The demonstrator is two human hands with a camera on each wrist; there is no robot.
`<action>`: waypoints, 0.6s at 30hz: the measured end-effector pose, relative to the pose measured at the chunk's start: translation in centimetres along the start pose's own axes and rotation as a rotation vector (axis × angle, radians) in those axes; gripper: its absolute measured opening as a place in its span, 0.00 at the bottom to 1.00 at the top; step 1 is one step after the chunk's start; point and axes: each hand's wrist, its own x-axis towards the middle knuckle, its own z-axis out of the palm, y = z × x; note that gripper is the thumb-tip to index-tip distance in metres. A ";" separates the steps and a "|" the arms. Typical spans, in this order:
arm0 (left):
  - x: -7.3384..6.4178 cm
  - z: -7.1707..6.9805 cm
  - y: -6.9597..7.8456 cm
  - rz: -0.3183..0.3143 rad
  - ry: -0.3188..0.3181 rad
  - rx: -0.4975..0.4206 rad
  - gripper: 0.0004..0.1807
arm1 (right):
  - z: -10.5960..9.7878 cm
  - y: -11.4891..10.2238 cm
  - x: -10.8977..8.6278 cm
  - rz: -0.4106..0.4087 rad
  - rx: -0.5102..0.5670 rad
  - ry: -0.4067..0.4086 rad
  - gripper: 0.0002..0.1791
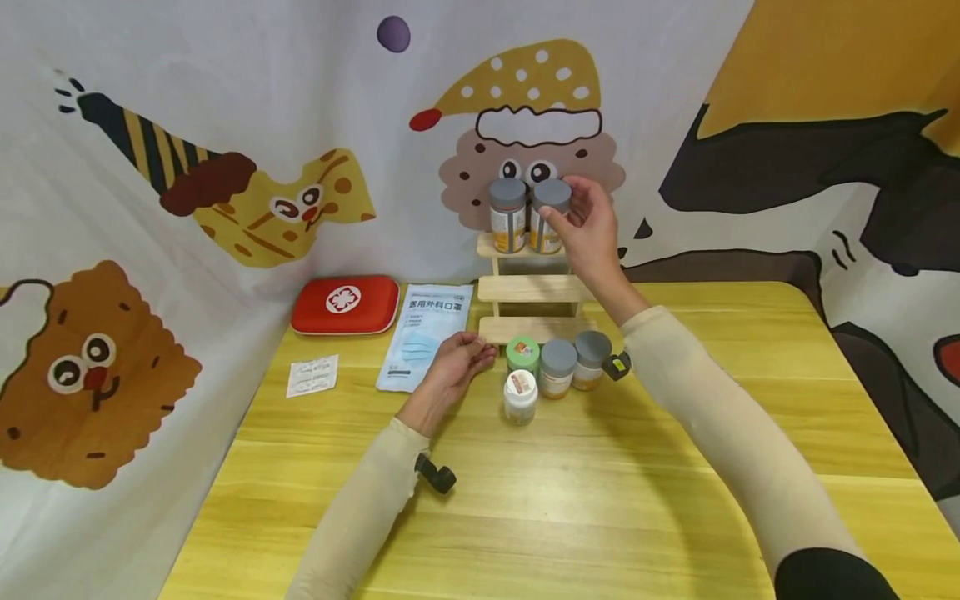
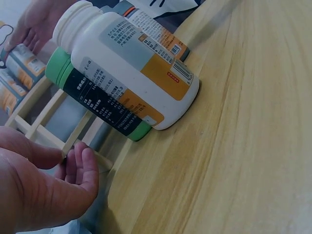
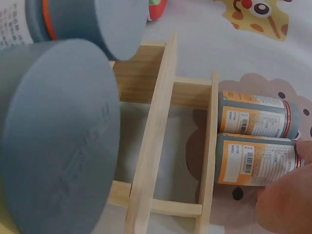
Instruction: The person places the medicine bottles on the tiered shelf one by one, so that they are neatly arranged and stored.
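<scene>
A three-tier wooden rack (image 1: 534, 289) stands against the backdrop. On its top tier, two grey-lidded pill bottles stand side by side. My right hand (image 1: 592, 233) holds the right-hand bottle (image 1: 550, 218) near its lid, thumb in front and fingers behind; its base is at the shelf in the right wrist view. The left-hand bottle (image 1: 508, 218) stands close beside it. Down at the lowest tier, my left hand (image 1: 459, 365) pinches the rack's left end between thumb and curled fingers. In the left wrist view, the fingertips (image 2: 87, 163) overlap the wooden frame.
In front of the rack stand a green-lidded bottle (image 1: 522, 353), a white bottle (image 1: 520, 398) and two more grey-lidded bottles (image 1: 557, 369). To the left lie a mask packet (image 1: 427, 333), a red first-aid case (image 1: 345, 305) and a small white packet (image 1: 312, 376) on the wooden table (image 1: 525, 517).
</scene>
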 end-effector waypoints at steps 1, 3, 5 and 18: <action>0.0 0.0 0.0 -0.001 -0.001 -0.001 0.03 | 0.1 0.1 0.0 0.001 -0.001 0.007 0.30; -0.1 0.1 0.1 -0.002 0.000 -0.002 0.03 | 0.4 0.2 0.1 -0.003 0.006 0.017 0.30; -0.2 0.2 0.1 0.000 0.000 -0.004 0.04 | 0.6 0.2 0.1 -0.010 0.016 0.019 0.29; -0.2 0.1 0.0 0.004 0.004 0.003 0.03 | 0.3 0.4 -0.2 -0.031 -0.067 -0.042 0.32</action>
